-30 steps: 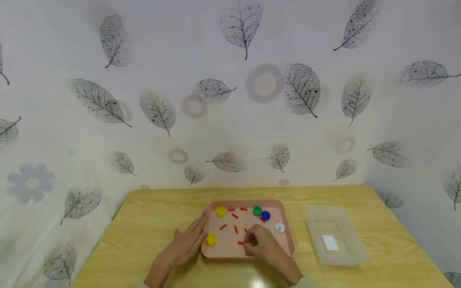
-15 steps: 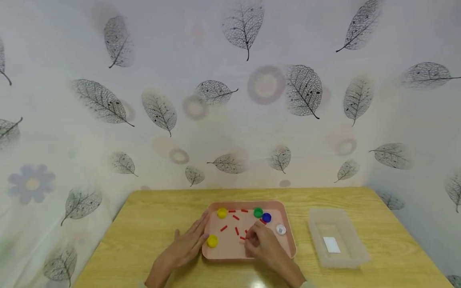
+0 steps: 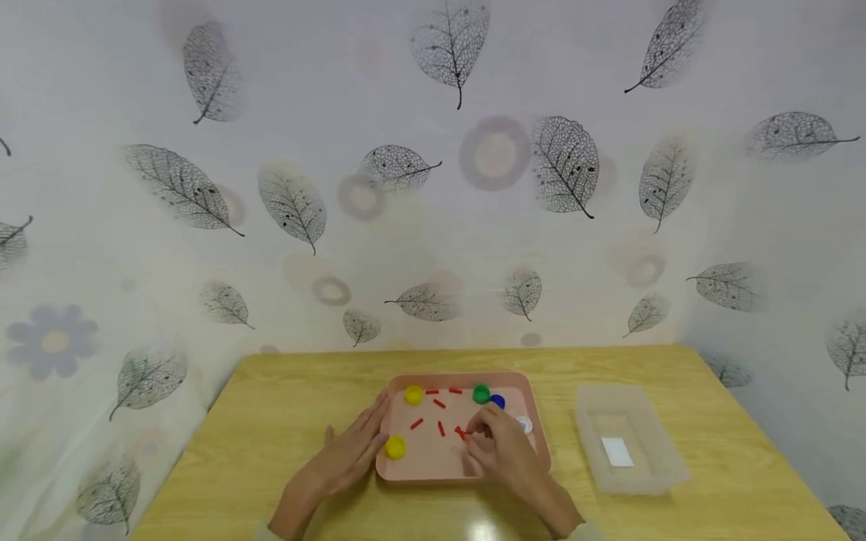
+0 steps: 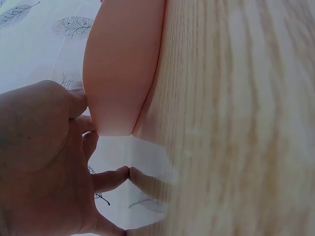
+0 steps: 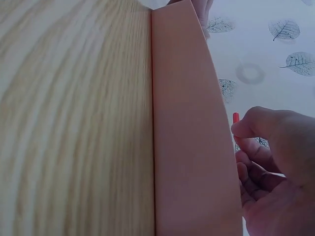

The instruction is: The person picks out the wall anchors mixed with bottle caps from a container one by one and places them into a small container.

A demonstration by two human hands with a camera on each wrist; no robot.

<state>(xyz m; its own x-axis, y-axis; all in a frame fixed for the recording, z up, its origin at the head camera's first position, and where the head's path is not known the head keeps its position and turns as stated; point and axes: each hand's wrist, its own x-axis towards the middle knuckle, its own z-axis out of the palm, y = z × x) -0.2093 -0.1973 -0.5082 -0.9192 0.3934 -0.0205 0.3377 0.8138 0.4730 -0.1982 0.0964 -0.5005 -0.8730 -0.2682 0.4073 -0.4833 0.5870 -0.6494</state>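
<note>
My right hand [image 3: 504,447] is over the right half of a shallow pink tray [image 3: 433,481], pinching a small red stick [image 5: 236,117] between thumb and finger. In the head view, that stick's tip appears beside or against another red piece [image 3: 458,430]; whether they touch I cannot tell. My left hand [image 3: 345,457] lies with straight fingers along the tray's left wall, its fingertips against the outside in the left wrist view. Several loose red sticks [image 3: 416,424] are scattered on the tray floor. Two yellow round caps [image 3: 413,395] sit at the left.
Inside the tray, a green cap [image 3: 481,394] and a blue cap [image 3: 497,401] stand at the back right; a white cap [image 3: 525,424] is partly behind my right hand. A translucent plastic box [image 3: 595,472] holding a white card [image 3: 617,452] stands right of the tray on the wooden table [image 3: 284,391].
My right hand has moved slightly away from me with the pinched red stick, from the tray's front part to beside another red piece. My left hand has stayed at the tray's left wall.
</note>
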